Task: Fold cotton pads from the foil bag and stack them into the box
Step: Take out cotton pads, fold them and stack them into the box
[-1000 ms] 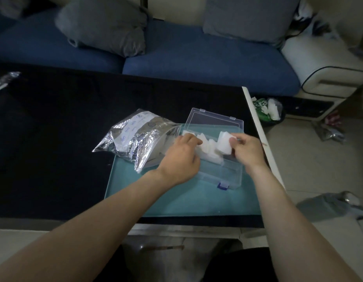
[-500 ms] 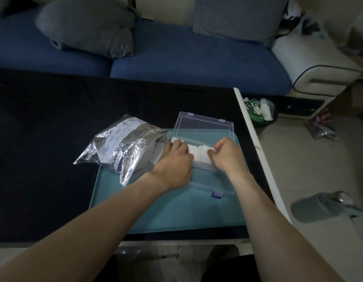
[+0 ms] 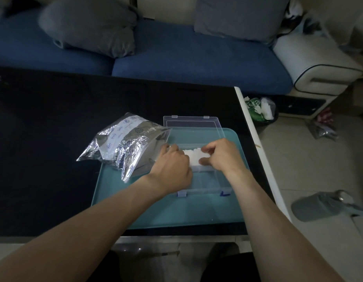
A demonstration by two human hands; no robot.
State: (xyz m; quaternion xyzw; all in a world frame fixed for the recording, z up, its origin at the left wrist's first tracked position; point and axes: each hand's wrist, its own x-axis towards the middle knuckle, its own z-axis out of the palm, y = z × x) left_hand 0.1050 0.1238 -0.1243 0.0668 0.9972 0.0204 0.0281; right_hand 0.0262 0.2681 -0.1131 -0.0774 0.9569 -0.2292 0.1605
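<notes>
A clear plastic box [image 3: 205, 189] with its lid [image 3: 191, 123] folded back stands on a teal tray [image 3: 176, 212]. White folded cotton pads [image 3: 193, 156] lie in a row in the box's far part. My left hand [image 3: 172, 166] is in the box with its fingers curled down over the row's left end; the fingertips are hidden. My right hand [image 3: 222, 155] pinches the row's right end between thumb and curled fingers. The crinkled foil bag [image 3: 123, 144] lies to the left, its open mouth facing the box.
The tray sits at the right end of a black table [image 3: 54, 129], near its white right edge. A blue sofa [image 3: 197, 58] with grey cushions runs behind. A small bin [image 3: 262, 108] and a slipper [image 3: 318, 204] are on the floor at the right.
My right hand brought a folded pad down from above the box into the row. Both hands have closed in on the pads inside the box.
</notes>
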